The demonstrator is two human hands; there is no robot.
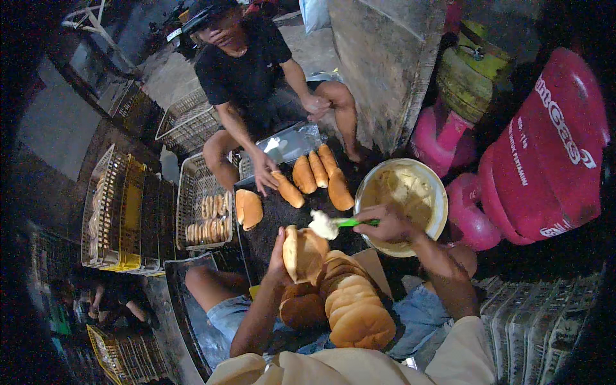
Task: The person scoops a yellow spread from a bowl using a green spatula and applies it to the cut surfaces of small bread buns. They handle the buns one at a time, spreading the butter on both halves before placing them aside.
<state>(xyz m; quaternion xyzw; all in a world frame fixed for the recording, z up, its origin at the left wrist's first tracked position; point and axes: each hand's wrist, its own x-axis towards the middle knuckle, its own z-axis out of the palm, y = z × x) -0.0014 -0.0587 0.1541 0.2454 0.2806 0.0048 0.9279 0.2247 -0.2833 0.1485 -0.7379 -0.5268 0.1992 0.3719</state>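
Observation:
My left hand (277,257) holds a split bread bun (304,255) with its cut side facing up. My right hand (387,222) grips a green-handled spreader (353,222) whose end carries a lump of pale cream (324,224), just above and right of the bun. Below my right hand stands a round tub (442,211) of creamy filling (409,187). Stacked round buns (361,313) lie in front of my body, with darker ones (301,308) beside them. Several long rolls (317,168) and a folded bun (249,209) rest on the dark work surface (274,226).
Across from me a person in a dark shirt (250,72) touches a roll (288,190). At left stand a crate of packed bread (204,163) and upright stacked crates (137,211). Pink gas cylinders (539,159) and a green one (464,82) are at right, above stacked grey crates (539,327).

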